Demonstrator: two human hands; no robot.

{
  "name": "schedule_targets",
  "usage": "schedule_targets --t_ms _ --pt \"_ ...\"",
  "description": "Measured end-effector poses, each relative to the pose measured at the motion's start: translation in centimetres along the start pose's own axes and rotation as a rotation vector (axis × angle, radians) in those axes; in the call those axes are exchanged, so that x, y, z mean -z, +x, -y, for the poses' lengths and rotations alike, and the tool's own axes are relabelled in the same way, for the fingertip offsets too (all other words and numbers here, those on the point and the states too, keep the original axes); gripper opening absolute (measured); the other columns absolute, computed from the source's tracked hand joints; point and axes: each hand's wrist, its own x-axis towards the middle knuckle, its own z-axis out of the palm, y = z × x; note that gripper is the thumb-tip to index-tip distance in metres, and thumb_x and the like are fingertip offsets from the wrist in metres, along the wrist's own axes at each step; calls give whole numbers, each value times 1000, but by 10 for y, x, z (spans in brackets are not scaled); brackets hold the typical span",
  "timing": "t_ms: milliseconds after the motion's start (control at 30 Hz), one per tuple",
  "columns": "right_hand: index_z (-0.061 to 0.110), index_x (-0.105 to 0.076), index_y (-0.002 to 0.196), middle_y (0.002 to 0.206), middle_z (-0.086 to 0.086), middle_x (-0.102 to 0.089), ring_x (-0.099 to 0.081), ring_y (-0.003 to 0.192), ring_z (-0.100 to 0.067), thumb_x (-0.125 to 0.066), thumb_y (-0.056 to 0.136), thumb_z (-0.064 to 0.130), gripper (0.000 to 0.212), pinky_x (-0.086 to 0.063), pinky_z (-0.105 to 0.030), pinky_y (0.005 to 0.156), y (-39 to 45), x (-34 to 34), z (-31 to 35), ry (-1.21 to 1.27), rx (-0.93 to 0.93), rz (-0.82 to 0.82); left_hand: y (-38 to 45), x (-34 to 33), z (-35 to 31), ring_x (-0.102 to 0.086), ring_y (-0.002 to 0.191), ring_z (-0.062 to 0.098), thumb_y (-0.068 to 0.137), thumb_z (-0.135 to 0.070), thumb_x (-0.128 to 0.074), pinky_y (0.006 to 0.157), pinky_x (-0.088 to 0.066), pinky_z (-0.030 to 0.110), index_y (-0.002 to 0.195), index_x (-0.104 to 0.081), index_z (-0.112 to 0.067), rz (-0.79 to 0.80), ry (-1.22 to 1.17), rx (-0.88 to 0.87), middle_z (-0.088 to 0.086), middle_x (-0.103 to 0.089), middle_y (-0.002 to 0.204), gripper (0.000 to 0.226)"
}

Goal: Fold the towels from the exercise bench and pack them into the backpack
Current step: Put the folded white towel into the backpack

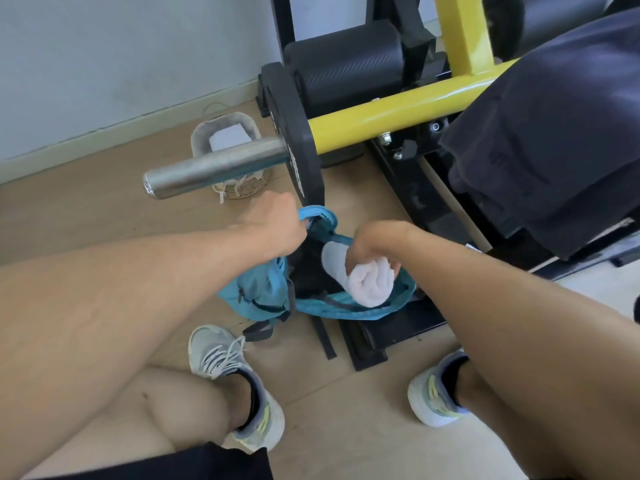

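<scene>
A teal backpack (263,289) stands open on the floor between my feet and the gym machine. My left hand (277,225) grips its top edge near the teal carry handle and holds the mouth apart. My right hand (372,245) grips a rolled white towel (360,278) from above, its far end inside the dark opening and its near end over the front rim. A dark navy towel (540,133) is draped over the exercise bench at the right.
A steel bar sleeve (214,166) with a black weight plate (294,140) juts out just above the backpack on a yellow frame (398,109). A small woven basket (228,147) sits on the wood floor by the wall. My shoes stand near the backpack.
</scene>
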Motion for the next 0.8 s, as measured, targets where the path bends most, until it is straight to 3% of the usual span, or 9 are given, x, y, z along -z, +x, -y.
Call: schedule_targets --t_ms 67,133,200,300,400,500,600,700,800 --pt "-1 -49 133 130 -19 -56 -57 119 -36 -47 107 31 42 -47 -41 105 -8 5 18 91 66 94 5 3 0 -52 83 34 100 -40 -57 64 -40 36 98 -52 -11 -4 -36 7 13 -50 94 29" --pt "3 -58 115 124 -20 -61 -62 113 -36 -59 102 27 28 -54 -43 98 -1 0 30 304 149 86 9 6 0 -54 81 34 98 -33 -60 61 -39 34 101 -57 -10 -5 -53 13 12 -52 94 23" --pt "4 -59 110 115 -18 -67 -67 102 -33 -67 97 29 29 -59 -45 91 11 -12 43 547 168 32 11 7 -1 -54 83 33 95 -25 -61 62 -40 34 100 -58 -12 -15 -66 7 11 -53 96 15" --pt "8 -54 125 120 -9 -65 -62 99 -24 -67 93 41 47 -55 -39 89 52 -41 60 761 198 -126 12 8 1 -57 90 35 92 -19 -60 68 -45 38 101 -61 -12 -26 -74 -12 11 -60 102 11" --pt "13 -49 138 130 -8 -63 -61 116 -27 -70 89 44 62 -50 -41 101 90 -69 70 941 148 -151 10 9 5 -60 91 36 90 -18 -60 68 -49 38 94 -60 -12 3 -104 4 13 -64 102 7" --pt "1 -47 145 145 -19 -54 -53 132 -35 -56 102 30 52 -44 -38 109 107 -95 58 809 3 -136 8 9 11 -71 76 36 91 -20 -57 63 -56 38 94 -59 -11 5 -164 61 15 -68 96 10" --pt "-2 -42 149 154 -20 -44 -43 142 -32 -38 109 19 46 -42 -13 96 123 -118 39 709 -98 -148 13 3 24 -71 46 28 92 -17 -54 56 -58 35 93 -58 -9 34 -223 127 12 -68 86 10" --pt "3 -50 146 149 -20 -50 -47 138 -35 -42 106 22 45 -40 -35 108 130 -122 38 686 -99 -215 23 -3 42 -68 41 30 94 -18 -59 58 -63 45 84 -57 -5 40 -270 181 21 -69 84 17" --pt "2 -40 150 154 -19 -44 -44 142 -33 -46 105 27 52 -36 -39 112 121 -115 61 824 -110 -246 28 -2 51 -69 42 31 93 -17 -62 60 -64 49 79 -56 -6 56 -289 197 21 -72 75 19"
